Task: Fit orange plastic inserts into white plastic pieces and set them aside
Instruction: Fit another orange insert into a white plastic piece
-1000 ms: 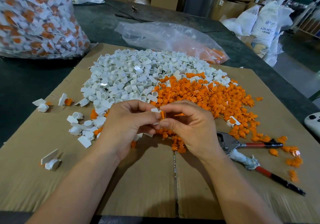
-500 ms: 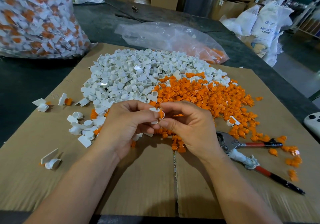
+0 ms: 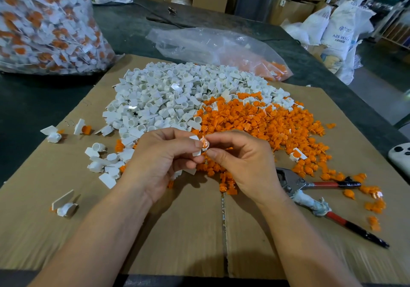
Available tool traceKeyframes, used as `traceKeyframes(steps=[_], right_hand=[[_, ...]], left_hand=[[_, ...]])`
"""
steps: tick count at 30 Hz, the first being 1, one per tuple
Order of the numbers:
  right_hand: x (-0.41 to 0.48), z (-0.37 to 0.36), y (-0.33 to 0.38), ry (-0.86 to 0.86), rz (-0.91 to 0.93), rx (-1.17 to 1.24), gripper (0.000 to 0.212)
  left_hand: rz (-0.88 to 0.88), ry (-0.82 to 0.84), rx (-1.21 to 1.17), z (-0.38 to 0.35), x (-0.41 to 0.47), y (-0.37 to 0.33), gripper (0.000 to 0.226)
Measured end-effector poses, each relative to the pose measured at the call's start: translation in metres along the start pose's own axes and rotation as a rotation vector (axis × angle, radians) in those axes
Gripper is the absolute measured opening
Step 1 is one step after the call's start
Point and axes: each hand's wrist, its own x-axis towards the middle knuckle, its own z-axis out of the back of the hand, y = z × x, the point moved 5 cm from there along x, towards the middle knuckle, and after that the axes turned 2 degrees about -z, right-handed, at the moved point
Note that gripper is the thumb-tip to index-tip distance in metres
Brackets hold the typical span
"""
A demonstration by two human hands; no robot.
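Note:
My left hand pinches a white plastic piece between thumb and fingers, just in front of the piles. My right hand meets it fingertip to fingertip, pressing an orange insert into the white piece's round socket. Behind the hands lie a heap of loose white pieces and, to its right, a heap of orange inserts. Three fitted pieces lie apart on the left of the cardboard sheet.
Red-handled pliers lie right of my right hand. A big clear bag of fitted pieces stands at far left, a near-flat plastic bag behind the piles. A white controller sits at the right edge. Boxes and sacks line the back.
The orange insert has gone from beside the white piece into its socket. Both hands have stayed in the same spot, fingertips together.

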Motion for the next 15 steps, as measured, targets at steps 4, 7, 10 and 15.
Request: traceKeyframes(steps=[4, 7, 10, 15], right_hand=[[0.0, 0.001, -0.001, -0.004, -0.015, 0.004, 0.03], [-0.001, 0.001, -0.002, -0.013, -0.026, 0.001, 0.034], [-0.001, 0.002, -0.003, -0.019, -0.042, 0.011, 0.036], [-0.001, 0.011, 0.001, -0.069, -0.077, -0.022, 0.032]], left_hand=[[0.004, -0.019, 0.054, 0.001, -0.001, 0.0, 0.022], [-0.001, -0.012, 0.087, 0.0, -0.003, -0.002, 0.019], [-0.028, -0.016, 0.071, -0.001, -0.003, -0.002, 0.011], [-0.093, -0.016, 0.074, 0.0, -0.001, -0.003, 0.011]])
